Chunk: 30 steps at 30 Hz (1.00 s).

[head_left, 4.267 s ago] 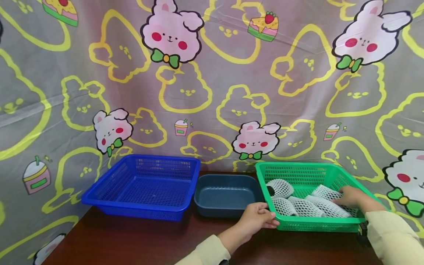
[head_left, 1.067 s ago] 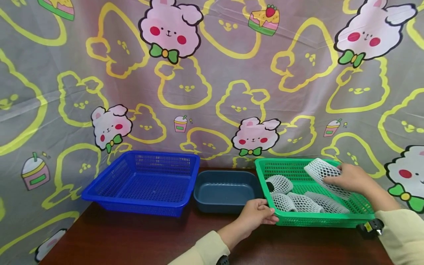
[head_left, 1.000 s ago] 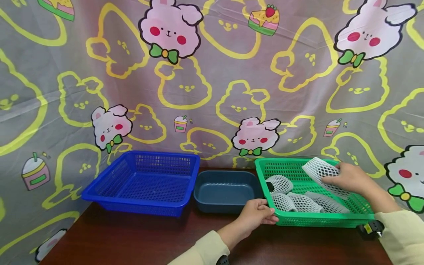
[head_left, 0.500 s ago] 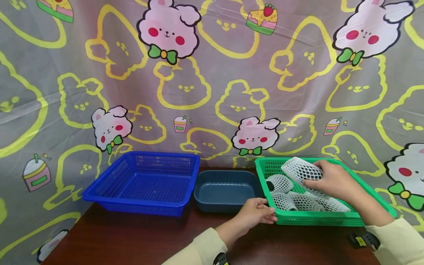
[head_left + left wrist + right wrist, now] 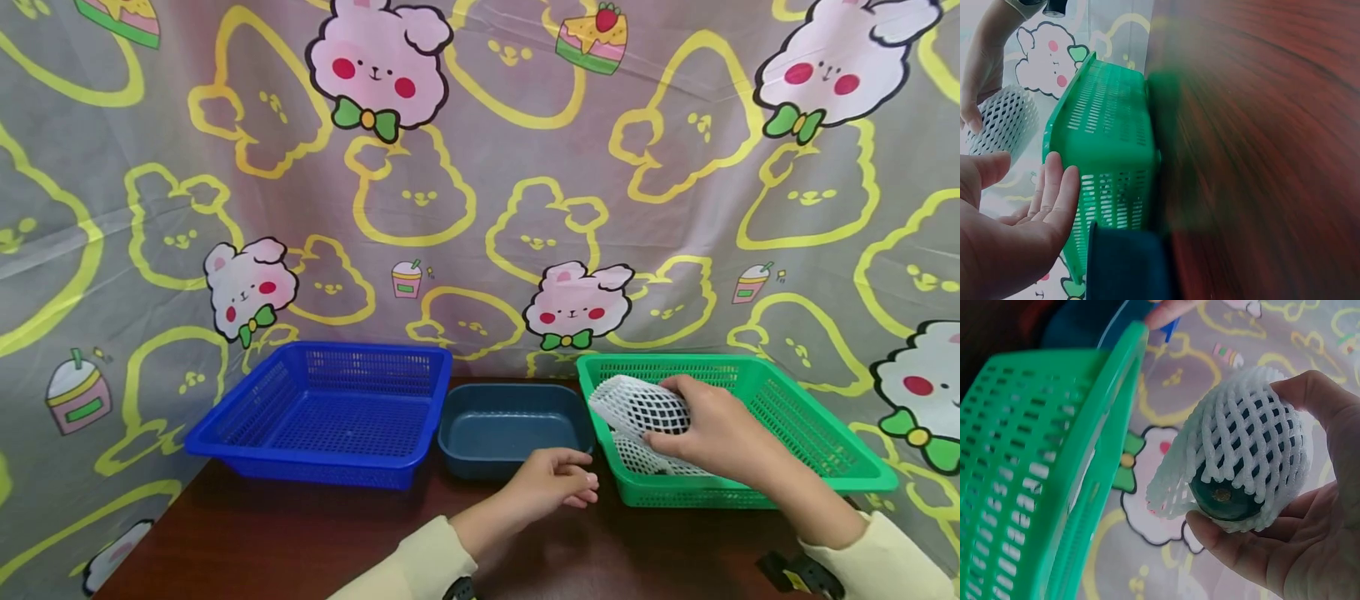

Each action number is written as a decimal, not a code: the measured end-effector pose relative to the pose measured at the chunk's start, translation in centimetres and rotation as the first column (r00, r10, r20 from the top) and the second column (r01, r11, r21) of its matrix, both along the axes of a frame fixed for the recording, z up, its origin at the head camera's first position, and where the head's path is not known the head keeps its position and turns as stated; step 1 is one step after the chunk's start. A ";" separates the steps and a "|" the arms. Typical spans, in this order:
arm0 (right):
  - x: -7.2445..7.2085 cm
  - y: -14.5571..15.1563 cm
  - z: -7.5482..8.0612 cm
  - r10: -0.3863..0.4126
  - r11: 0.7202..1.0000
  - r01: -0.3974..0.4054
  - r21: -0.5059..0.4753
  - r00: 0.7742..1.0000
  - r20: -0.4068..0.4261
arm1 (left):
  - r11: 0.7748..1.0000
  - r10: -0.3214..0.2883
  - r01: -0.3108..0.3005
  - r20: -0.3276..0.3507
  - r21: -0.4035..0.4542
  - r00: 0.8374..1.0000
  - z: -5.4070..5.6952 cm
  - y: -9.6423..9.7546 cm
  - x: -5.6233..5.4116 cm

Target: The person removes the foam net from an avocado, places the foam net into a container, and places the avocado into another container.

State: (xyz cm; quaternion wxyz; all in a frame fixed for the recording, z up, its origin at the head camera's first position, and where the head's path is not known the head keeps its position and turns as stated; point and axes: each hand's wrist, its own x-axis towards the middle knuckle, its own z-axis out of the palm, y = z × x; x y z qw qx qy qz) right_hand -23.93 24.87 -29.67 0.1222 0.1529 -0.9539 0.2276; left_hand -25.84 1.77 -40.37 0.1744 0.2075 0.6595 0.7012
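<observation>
Two cream-coloured cloth sleeves (image 5: 427, 560) reached in from the near side over a glossy, dark reddish-brown wooden table (image 5: 315, 546), with black wrist devices (image 5: 821, 575) strapped at their cuffs. The person's left hand (image 5: 543, 483) held nothing, its fingers loosely bent just beside the near left corner of a rectangular, perforated green plastic basket (image 5: 675, 483); the head view showed a narrow gap between fingertips and rim. Half a second earlier those fingers had been on that rim, so the basket now seemed to stand unsteadied and the hand looked free. The right hand (image 5: 723, 429) gripped a dark green, rounded item (image 5: 1238, 507) wrapped in a white foam net (image 5: 1235, 415), thumb on one side and fingers on the other, one green end peeping from the net's loose mouth. Over the past second this wrapped item had travelled leftward, from the basket's right half to above its left side, which judged as a carry brought it nearer the other containers, not yet released. Beneath it lay more white net-wrapped items (image 5: 637, 457), partly hidden. Just left stood a dark teal, rounded-rectangular tub (image 5: 510, 437), then a wider, perforated blue plastic basket (image 5: 300, 452). Farthest back hung a grey fabric curtain (image 5: 465, 271) printed with yellow outlines and white rabbit heads.
</observation>
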 end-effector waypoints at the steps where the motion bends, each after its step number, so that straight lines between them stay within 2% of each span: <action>1: 0.2 -0.3 0.0 0.003 1.000 -0.003 -0.005 1.000 -0.002 | 1.000 0.002 -0.002 -0.008 -0.006 1.000 0.0 -0.3 0.1; 8: 1.0 -2.5 -0.8 0.034 0.999 -0.034 -0.010 0.998 -0.055 | 0.999 -0.007 0.004 -0.064 -0.045 0.998 0.5 -3.0 0.7; 15: 1.4 -4.6 -1.9 0.096 0.995 -0.098 -0.020 0.993 -0.067 | 0.998 -0.025 0.015 -0.161 -0.062 0.987 0.7 -6.0 1.2; 21: 1.7 -6.2 -2.9 0.130 0.991 -0.130 -0.001 0.989 -0.069 | 0.996 0.005 -0.026 -0.232 -0.086 0.973 0.7 -8.5 1.6; 30: 2.0 -8.8 -4.6 0.162 0.987 -0.162 0.009 0.987 0.009 | 0.988 0.033 -0.077 -0.301 -0.134 0.953 0.2 -11.7 2.4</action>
